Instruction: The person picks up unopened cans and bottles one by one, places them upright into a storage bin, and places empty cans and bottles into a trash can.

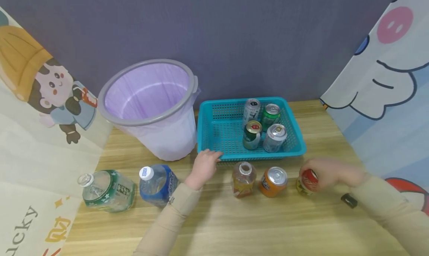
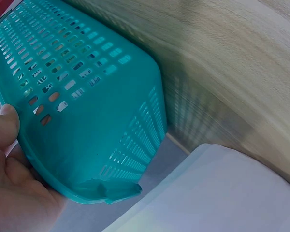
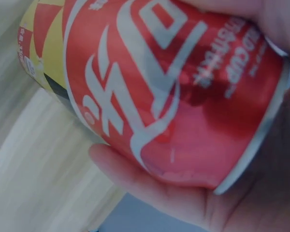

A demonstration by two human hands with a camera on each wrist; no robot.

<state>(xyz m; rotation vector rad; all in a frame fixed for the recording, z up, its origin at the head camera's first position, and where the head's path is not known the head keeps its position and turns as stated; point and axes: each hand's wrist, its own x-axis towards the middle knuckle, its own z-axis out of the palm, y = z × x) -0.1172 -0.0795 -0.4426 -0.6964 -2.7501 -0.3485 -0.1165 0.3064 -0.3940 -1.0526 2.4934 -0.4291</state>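
My right hand (image 1: 330,172) grips a red and yellow soda can (image 1: 309,180) from above, at the right of the table. In the right wrist view the red can (image 3: 150,92) fills most of the frame, with fingers along both sides. My left hand (image 1: 205,168) holds the near left rim of a teal plastic basket (image 1: 202,136). The left wrist view shows the thumb and fingers of that hand (image 2: 19,188) on either side of the basket's rim. Inside the basket's right half stand several cans, among them a green can (image 1: 270,116) and a silver can (image 1: 275,137).
An orange can (image 1: 273,181) and a small amber bottle (image 1: 243,179) stand before the basket. Further left are a blue-labelled bottle (image 1: 157,185) and a green-labelled bottle (image 1: 108,190). A lined bin (image 1: 161,136) stands left of the basket. A small black object (image 1: 349,200) lies at right.
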